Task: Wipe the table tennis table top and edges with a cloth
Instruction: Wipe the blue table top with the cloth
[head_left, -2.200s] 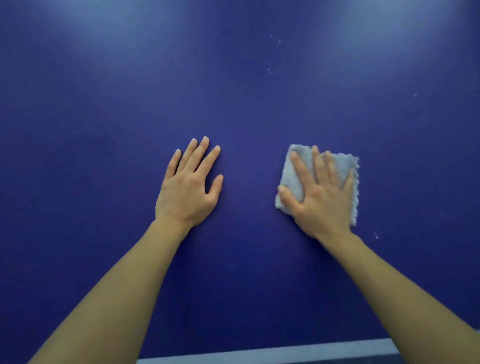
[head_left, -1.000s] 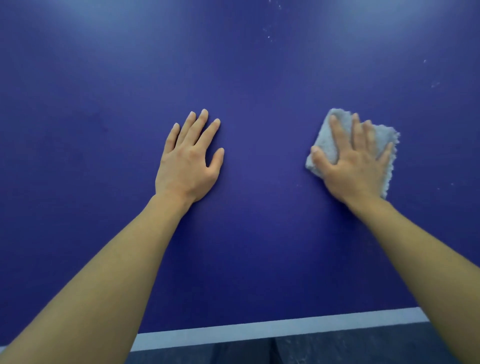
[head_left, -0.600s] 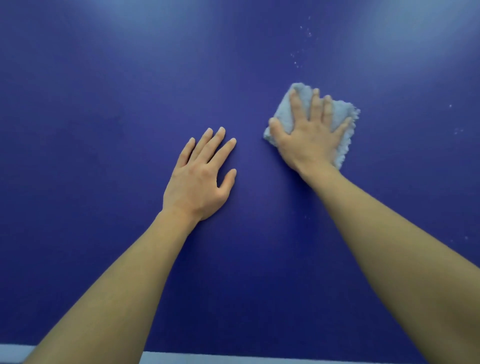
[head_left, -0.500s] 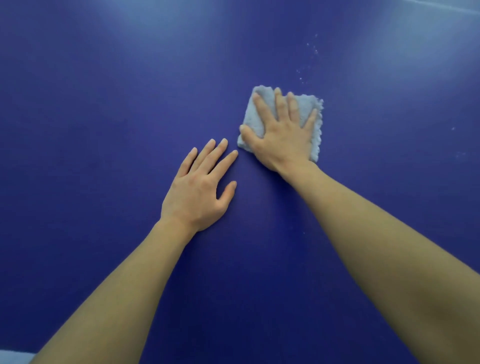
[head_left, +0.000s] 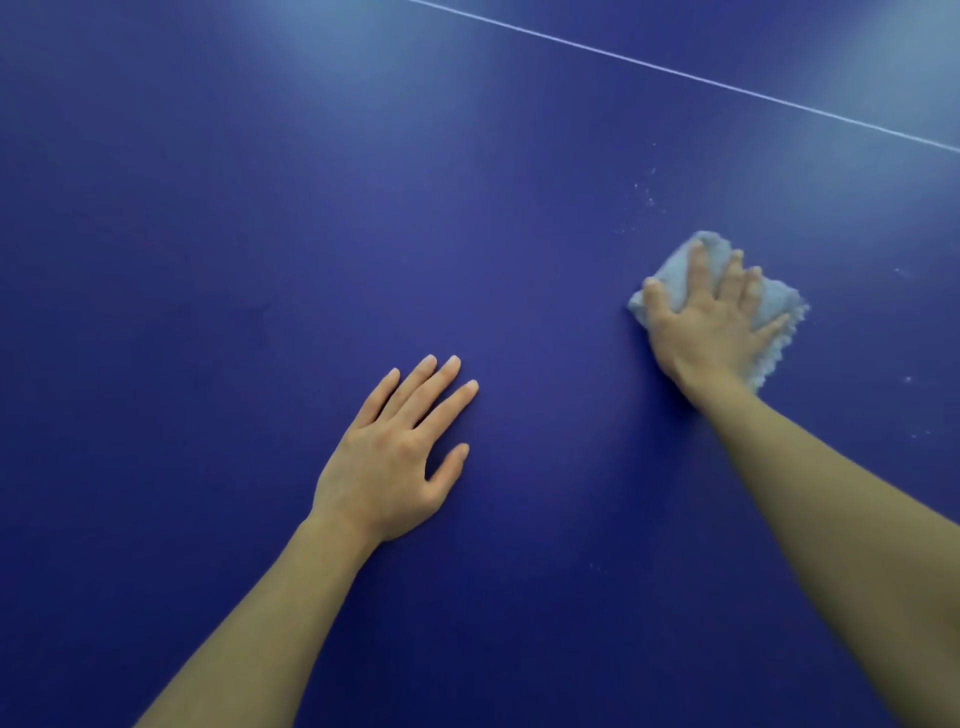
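Observation:
The dark blue table tennis table top (head_left: 260, 260) fills the whole view. My right hand (head_left: 706, 322) presses flat on a folded light blue cloth (head_left: 779, 306) at the right, fingers spread over it and most of the cloth hidden under the palm. My left hand (head_left: 400, 457) lies flat on the bare surface at the centre, fingers apart, holding nothing, well left of and nearer to me than the cloth.
A thin white line (head_left: 675, 73) crosses the table top diagonally at the upper right. Small white specks (head_left: 647, 195) dot the surface just beyond the cloth, with a few more specks (head_left: 909, 379) to its right.
My right hand has slid the cloth to the right, away from my left hand. The view has shifted forward: the white line has come into sight and the near edge has dropped out.

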